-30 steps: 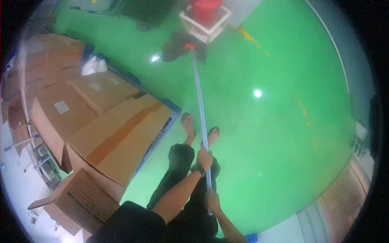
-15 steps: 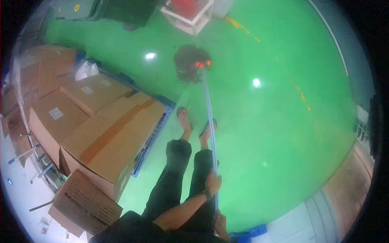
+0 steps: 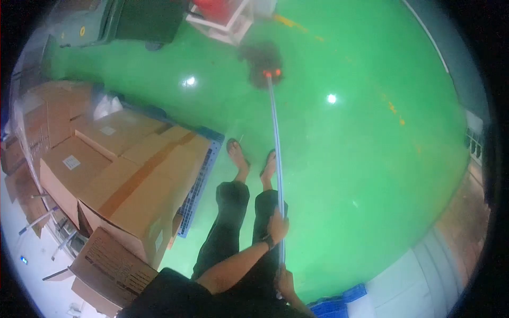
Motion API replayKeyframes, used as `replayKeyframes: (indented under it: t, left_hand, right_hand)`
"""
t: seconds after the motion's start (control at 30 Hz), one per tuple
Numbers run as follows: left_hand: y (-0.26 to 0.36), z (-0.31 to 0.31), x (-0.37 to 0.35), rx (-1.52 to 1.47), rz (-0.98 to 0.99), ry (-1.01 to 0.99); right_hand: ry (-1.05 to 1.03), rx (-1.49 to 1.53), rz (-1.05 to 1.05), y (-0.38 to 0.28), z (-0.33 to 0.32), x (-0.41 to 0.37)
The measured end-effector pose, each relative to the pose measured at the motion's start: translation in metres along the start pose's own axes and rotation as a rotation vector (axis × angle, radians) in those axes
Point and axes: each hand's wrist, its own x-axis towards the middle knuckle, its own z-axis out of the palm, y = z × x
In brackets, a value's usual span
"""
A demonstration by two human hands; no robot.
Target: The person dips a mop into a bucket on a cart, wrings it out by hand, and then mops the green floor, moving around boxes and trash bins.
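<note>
A mop handle (image 3: pixel 277 138), long and pale blue-grey, runs from near my body out over the green floor. My left hand (image 3: pixel 277 227), with a dark band on its wrist, is wrapped round the handle at about knee height in the picture. Nearer my body, my right hand (image 3: pixel 285 283) is closed round the lower end of the same handle. At the far end, the dark mop head (image 3: pixel 263 61) lies on the floor, smeared by motion. Orange-red pieces show where it joins the handle. My sandalled feet stand left of the handle or partly behind it.
Cardboard boxes (image 3: pixel 132 175) are stacked on a blue pallet (image 3: pixel 197 183) at my left. A white stand (image 3: pixel 228 31) holding a red object is beyond the mop head. A dark green bin (image 3: pixel 151 21) stands at upper left. Blue plastic (image 3: pixel 339 299) lies at lower right.
The mop head has swept to the right across the floor, away from the bin side. Both hands keep their hold on the handle. The view has shifted slightly.
</note>
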Motion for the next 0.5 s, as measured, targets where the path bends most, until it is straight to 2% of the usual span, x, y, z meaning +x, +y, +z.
replayKeyframes:
  t: [0.03, 0.1, 0.17, 0.23, 0.3, 0.4, 0.43, 0.47, 0.5]
  left_hand:
    - [0.000, 0.004, -0.008, 0.001, 0.023, -0.001]
    - [0.026, -0.016, 0.006, -0.052, -0.114, -0.143]
    - [0.042, -0.037, 0.061, 0.250, -0.013, -0.132]
    - [0.036, -0.037, 0.160, 0.178, 0.133, 0.022]
    - [0.038, -0.042, 0.187, 0.094, 0.046, -0.064]
    - [0.052, -0.050, 0.141, -0.017, 0.134, -0.083]
    - [0.028, -0.039, 0.111, 0.141, -0.003, -0.059]
    - [-0.001, -0.026, 0.081, 0.297, -0.142, -0.057]
    - [-0.017, -0.023, 0.031, 0.223, -0.110, -0.131]
  right_hand:
    - [0.017, 0.013, 0.019, -0.011, -0.001, -0.019]
    - [0.013, 0.093, 0.100, -0.023, 0.005, -0.020]
    - [-0.003, 0.230, 0.000, -0.079, 0.027, 0.008]
    - [-0.042, 0.330, -0.065, -0.103, 0.054, 0.076]
    - [-0.124, 0.414, -0.227, -0.149, 0.069, 0.112]
    - [-0.225, 0.433, -0.100, -0.112, 0.063, 0.108]
    - [-0.071, 0.077, -0.218, -0.064, 0.061, 0.099]
    - [-0.062, 0.269, -0.044, -0.029, 0.054, 0.064]
    - [-0.064, 0.137, -0.129, -0.004, 0.037, 0.021]
